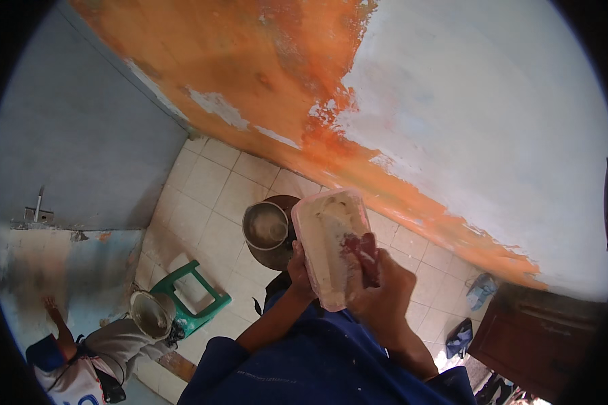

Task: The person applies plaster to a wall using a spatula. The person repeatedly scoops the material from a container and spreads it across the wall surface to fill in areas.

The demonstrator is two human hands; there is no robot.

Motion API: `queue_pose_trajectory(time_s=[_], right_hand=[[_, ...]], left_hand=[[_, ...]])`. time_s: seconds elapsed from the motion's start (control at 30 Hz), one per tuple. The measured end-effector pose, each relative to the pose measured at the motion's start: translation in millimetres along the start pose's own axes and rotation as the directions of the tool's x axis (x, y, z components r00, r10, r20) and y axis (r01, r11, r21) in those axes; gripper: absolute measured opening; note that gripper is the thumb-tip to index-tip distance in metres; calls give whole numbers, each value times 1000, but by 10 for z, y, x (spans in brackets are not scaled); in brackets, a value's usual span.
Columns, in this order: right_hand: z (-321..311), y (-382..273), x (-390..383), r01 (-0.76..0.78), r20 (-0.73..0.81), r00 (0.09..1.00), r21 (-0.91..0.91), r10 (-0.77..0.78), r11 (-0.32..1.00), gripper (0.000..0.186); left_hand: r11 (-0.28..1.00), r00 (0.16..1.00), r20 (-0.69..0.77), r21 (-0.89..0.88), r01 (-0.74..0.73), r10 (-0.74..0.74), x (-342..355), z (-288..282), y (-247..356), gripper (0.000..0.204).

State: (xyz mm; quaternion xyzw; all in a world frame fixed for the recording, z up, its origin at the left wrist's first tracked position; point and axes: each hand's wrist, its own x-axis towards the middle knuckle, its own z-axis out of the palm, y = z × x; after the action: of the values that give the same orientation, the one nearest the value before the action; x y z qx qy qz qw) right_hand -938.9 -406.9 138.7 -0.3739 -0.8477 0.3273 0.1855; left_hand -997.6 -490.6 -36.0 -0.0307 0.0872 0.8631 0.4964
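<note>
head: left head-worn fisheye | from above rectangular tub [311,197] | facing down | tub close, tiled floor [209,182] farther below

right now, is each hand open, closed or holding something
Left hand: closed on the edge of the tub, holding it.
Right hand: closed, holding a dark red tool over the tub.

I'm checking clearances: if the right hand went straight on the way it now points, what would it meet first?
Probably the beige paste in the pinkish tub: the dark red tool in the right hand points over it, though depth there is unclear.
</note>
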Motion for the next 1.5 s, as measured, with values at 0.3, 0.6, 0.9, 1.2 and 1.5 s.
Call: queue_pose_trajectory(time_s=[0.3,0.6,0.9,1.2,1.5], right_hand=[[749,257,63,74,-12,997,-104,-75,992,41],[995,360,284,-112,-249,954,228,169,967,25],[2678,1902,655,-341,42,940,114,339,933,19],[4285,2156,334,154,485,874,-308,16,939,31],[4397,2325,260,121,609,787,-300,92,946,23]], left_hand=[[998,992,-128,-68,-16,7,-32,-664,315,62],[975,996,91,-219,38,-18,225,-723,833,57],[980,997,16,-188,-65,69,-511,-1379,1628,55],[963,890,-436,269,-11,132,-1405,-2570,1957,57],[974,856,-464,129,-187,226,-1049,-2763,1615,57]])
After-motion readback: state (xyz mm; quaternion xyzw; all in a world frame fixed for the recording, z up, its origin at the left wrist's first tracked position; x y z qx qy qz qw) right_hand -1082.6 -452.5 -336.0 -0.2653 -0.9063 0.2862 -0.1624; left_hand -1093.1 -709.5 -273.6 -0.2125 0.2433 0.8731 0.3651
